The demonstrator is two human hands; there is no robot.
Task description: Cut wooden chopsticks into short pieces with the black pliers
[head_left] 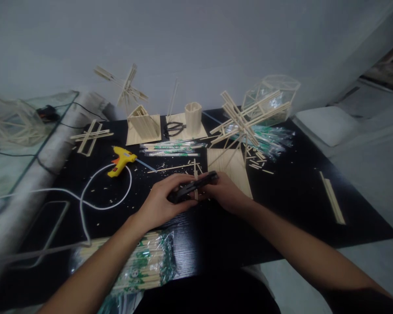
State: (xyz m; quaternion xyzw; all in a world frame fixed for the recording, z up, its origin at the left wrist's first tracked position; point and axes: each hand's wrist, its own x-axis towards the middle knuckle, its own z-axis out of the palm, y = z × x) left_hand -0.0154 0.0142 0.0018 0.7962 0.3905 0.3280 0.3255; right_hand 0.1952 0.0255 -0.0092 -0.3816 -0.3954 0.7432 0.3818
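Near the middle of the table, my left hand (162, 200) is closed around one end of a long black tool (191, 186), whose exact kind I cannot make out. The tool slants up to the right, and its far end lies over my right hand (224, 192). My right hand is closed, its fingertips at a thin wooden stick (195, 168) that points away from me and crosses the tool. Part of the stick and the right fingers are hidden. Behind my hands lie loose stick pieces (173, 168). A square wooden board (231, 163) lies just beyond my right hand.
A yellow glue gun (121, 161) with a looped white cord (106, 208) lies left. Stick models (239, 120), a wooden cup (193, 117) and black scissors (175, 127) stand or lie behind. Wrapped chopsticks (144, 261) are in front; two sticks (332, 198) lie right.
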